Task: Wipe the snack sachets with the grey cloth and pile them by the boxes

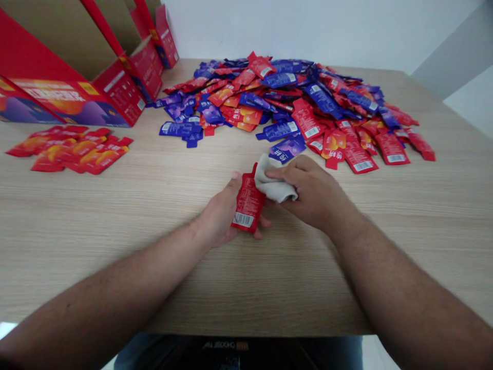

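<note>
Holds one red sachet (249,201) in the left hand (221,218), in a narrow grip, with the thumb along its left edge and the fingers reaching underneath. Shows the printed back, with the barcode (244,220) at the near end and the tab (254,168) pointing away. Clasps one folded, whitish cloth (272,181) in the right hand (314,192), bunched tightly. Holds it against the sachet's upper right edge, by the tab. Cannot tell whether the left hand touches the wooden table (250,288) below.

Meets a blue-purple sachet (287,148) just beyond the cloth, at the front of a broad pile (246,112) of mixed red and blue-purple sachets blocking the way straight ahead. Finds overlapping red-and-orange sachets (75,151) in two rows at the left. Runs into open-topped red boxes (57,95) behind those, closing off the far left.

Counts one held sachet, one cloth, two rows, at least three boxes. Cannot count the pile or the rows exactly, because of so much overlap.

Has open wood between rows and left hand, to the right of the right hand, and down to the near edge. Ends at a pale wall (327,31) behind, and along a slanting edge at far right.
</note>
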{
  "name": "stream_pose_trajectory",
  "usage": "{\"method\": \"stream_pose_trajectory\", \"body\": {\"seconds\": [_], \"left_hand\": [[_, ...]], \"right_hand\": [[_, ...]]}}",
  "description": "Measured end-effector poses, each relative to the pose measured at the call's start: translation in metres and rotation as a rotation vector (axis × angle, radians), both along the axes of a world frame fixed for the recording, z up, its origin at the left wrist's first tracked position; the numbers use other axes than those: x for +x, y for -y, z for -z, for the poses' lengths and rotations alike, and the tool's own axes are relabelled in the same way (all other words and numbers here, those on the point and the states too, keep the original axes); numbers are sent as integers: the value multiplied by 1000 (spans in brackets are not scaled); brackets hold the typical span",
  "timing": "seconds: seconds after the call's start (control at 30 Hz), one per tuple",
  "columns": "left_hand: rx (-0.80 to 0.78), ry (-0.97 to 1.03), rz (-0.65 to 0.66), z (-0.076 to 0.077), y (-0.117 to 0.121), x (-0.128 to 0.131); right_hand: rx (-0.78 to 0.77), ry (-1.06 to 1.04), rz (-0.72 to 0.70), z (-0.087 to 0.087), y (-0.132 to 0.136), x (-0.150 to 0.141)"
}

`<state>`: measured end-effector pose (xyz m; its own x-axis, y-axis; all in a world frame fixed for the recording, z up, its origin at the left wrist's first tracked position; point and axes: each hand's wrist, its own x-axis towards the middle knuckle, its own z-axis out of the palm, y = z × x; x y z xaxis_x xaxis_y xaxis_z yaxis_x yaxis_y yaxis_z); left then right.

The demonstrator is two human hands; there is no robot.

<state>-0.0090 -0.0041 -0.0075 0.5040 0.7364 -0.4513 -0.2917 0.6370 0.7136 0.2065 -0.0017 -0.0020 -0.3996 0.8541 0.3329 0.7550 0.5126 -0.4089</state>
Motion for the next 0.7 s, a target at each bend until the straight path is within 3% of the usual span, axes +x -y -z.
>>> {"method": "stream_pose_trajectory", "body": {"seconds": [0.07, 0.2, 0.23, 0.37, 0.43, 0.6, 0.7], "left_hand": [[0, 19, -6, 1, 0, 0], [-49, 55, -124, 8, -2, 3], [-51, 60, -118, 9, -3, 3], [-26, 66, 8, 11, -5, -1], [-11, 46, 19, 9, -6, -4], [205, -79, -50, 1, -20, -23], [435, -396, -86, -7, -32, -53]], "right_hand": [[33, -65, 8, 5, 3, -8], [-103, -72, -294, 9, 15, -25], [-107, -68, -302, 11, 15, -24], [114, -94, -2, 31, -10, 2], [231, -125, 80, 45, -28, 16], [279, -182, 45, 70, -42, 25], [256, -222, 53, 75, -38, 21]]}}
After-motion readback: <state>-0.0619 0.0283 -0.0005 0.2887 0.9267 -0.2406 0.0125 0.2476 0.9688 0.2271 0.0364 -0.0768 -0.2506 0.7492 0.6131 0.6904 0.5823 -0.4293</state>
